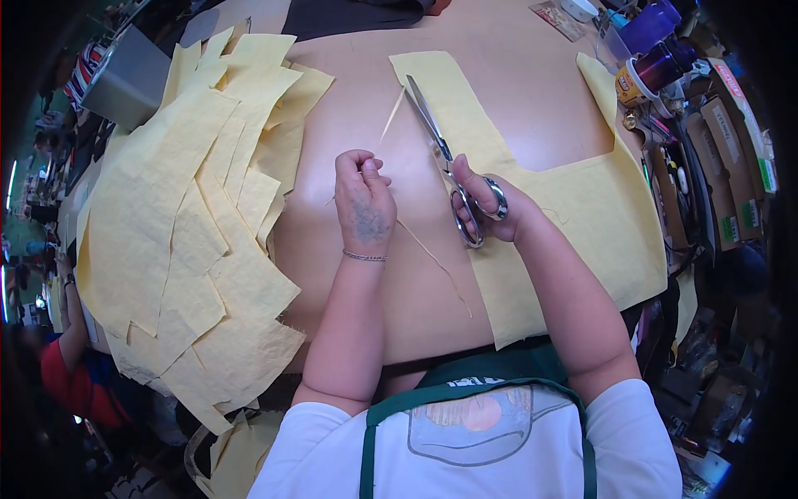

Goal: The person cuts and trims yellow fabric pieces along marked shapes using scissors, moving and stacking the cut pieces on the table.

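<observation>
Near the middle of the table, my left hand [363, 200] pinches a thin yellow fabric strip. One end of the strip [391, 115] sticks up past the fingers toward the scissor tips; another length [439, 266] trails on the table toward my body. My right hand [504, 204] grips metal scissors [432, 123] by the handles, with fingers through the loops. The blades point away from me and look slightly apart. They lie over the left edge of a yellow fabric piece [582, 216], which spreads under my right forearm and has a cutout at its far side.
A tall stack of yellow fabric pieces [191, 216] covers the left side, beside a grey metal box [129, 79]. Cups, a yellow container [633, 83] and cardboard boxes [721, 170] crowd the right edge. Dark cloth [349, 17] lies at the back. Another person's arm [73, 324] shows far left.
</observation>
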### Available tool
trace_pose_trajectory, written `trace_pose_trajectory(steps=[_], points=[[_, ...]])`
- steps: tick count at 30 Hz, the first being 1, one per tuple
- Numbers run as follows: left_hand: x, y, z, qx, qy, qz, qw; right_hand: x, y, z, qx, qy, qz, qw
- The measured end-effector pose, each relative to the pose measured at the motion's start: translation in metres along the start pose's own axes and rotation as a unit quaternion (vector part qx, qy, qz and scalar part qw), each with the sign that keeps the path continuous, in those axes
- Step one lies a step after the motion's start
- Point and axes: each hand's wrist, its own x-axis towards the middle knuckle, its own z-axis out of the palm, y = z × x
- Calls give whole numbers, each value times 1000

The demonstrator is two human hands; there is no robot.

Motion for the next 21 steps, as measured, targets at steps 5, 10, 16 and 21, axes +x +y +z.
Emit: trace_pose_trajectory(steps=[5, 10, 16, 21], points=[[-2, 2, 1, 7, -11, 2, 1000, 7, -1, 2, -6, 27, -9, 1000], [-3, 3, 0, 24, -32, -1, 999, 15, -11, 8, -43, 69, -32, 996], [-4, -1, 0, 68, -65, 1, 996, 22, -13, 4, -60, 57, -42, 996], [-6, -5, 4, 144, -93, 30, 985, 23, -14, 7, -55, 69, -37, 995]])
